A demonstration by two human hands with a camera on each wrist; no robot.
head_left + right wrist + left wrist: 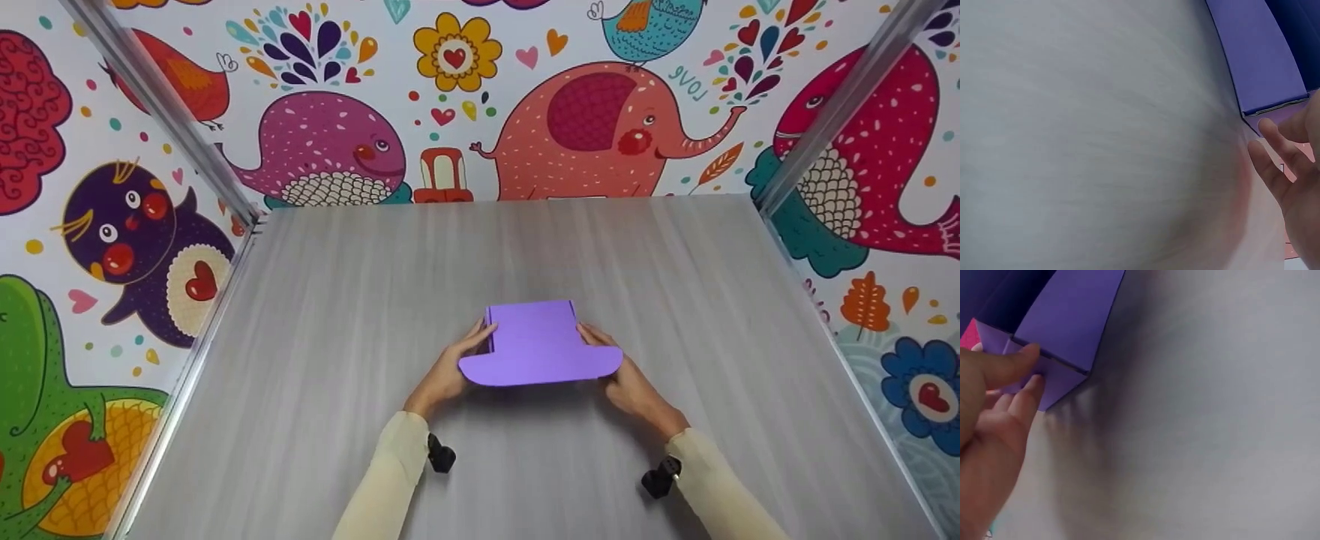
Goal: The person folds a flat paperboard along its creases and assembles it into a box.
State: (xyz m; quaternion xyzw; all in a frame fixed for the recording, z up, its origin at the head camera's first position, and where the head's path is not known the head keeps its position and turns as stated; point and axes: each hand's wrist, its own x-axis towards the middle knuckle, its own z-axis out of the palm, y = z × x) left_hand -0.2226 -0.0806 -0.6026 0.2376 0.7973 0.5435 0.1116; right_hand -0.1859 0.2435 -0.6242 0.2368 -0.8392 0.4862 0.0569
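A purple cardboard box (534, 337) is held between two hands over the table, its flap with rounded ends facing up in the head view. My left hand (444, 373) grips the box's left side. In the left wrist view, the thumb (1013, 367) lies along the top edge of the end wall and the fingers are against its outer face. My right hand (628, 386) holds the right side, and in the right wrist view its thumb and fingers are at the corner of the box (1261, 62). The dark inside of the box shows in both wrist views.
The grey wood-grain table (360, 285) spreads around the box on all sides. Walls printed with cartoon animals (585, 135) enclose the back and sides, with metal posts (161, 105) at the corners. A black wrist camera (441, 454) sits at each wrist.
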